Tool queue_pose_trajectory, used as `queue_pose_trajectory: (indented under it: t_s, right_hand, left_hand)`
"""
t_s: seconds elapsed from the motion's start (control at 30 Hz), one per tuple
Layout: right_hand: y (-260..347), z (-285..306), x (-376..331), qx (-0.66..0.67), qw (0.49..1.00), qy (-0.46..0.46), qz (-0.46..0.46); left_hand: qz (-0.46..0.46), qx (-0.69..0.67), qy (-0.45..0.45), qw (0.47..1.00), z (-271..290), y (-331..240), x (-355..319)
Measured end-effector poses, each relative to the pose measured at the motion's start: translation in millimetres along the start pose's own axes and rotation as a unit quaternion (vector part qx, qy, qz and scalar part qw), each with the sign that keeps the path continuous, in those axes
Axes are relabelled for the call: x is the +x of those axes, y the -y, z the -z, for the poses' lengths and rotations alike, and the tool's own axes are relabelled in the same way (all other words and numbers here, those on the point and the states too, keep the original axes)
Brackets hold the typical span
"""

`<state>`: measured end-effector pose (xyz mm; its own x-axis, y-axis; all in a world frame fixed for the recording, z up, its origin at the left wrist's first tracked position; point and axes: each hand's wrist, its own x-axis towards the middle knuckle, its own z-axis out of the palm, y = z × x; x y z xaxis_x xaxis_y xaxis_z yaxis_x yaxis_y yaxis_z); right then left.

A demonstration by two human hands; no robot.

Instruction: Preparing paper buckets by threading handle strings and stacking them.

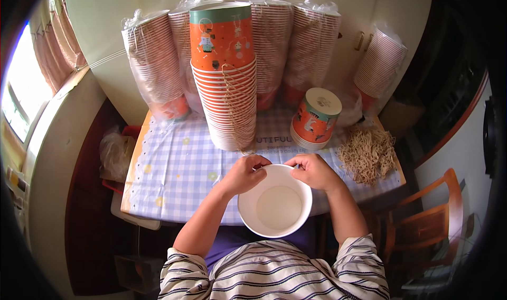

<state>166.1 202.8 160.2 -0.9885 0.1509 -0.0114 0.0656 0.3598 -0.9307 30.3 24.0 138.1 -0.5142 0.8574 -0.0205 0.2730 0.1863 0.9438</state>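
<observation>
A white paper bucket (pixel 275 205) sits open side up at the table's near edge, against my lap. My left hand (pixel 244 174) pinches its far rim on the left. My right hand (pixel 315 171) pinches the far rim on the right, holding a thin tan string handle across the rim between the two hands. Just beyond my hands rises a tall stack of orange paper buckets (pixel 224 78) with string handles hanging down its side. A short stack of upside-down orange buckets (pixel 316 119) stands to the right of it.
A heap of loose tan string handles (pixel 367 153) lies at the table's right end. Plastic-wrapped bucket stacks (pixel 154 65) line the back against the wall. The blue checked tablecloth (pixel 174 173) covers the table. A wooden chair (pixel 428 220) stands at the right, a plastic bag (pixel 113 152) at the left.
</observation>
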Motion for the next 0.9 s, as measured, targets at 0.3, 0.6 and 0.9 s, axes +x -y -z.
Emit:
queue_pose_trajectory:
  t_s: [0.3, 0.6, 0.9]
  right_hand:
    - [-10.1, -7.6, 1.0, -0.026, 1.000, -0.013, -0.008]
    - [-11.0, -8.0, 2.5, -0.019, 1.000, -0.013, -0.014]
    - [-9.3, -9.9, 1.1, -0.017, 1.000, -0.009, -0.005]
  left_hand:
    - [0.015, 0.002, -0.027, 1.000, -2.4, 6.3, -2.7]
    - [-0.008, -0.002, -0.010, 1.000, -1.2, 16.2, -0.7]
    - [-0.009, 0.014, 0.015, 1.000, -0.5, 12.2, -1.3]
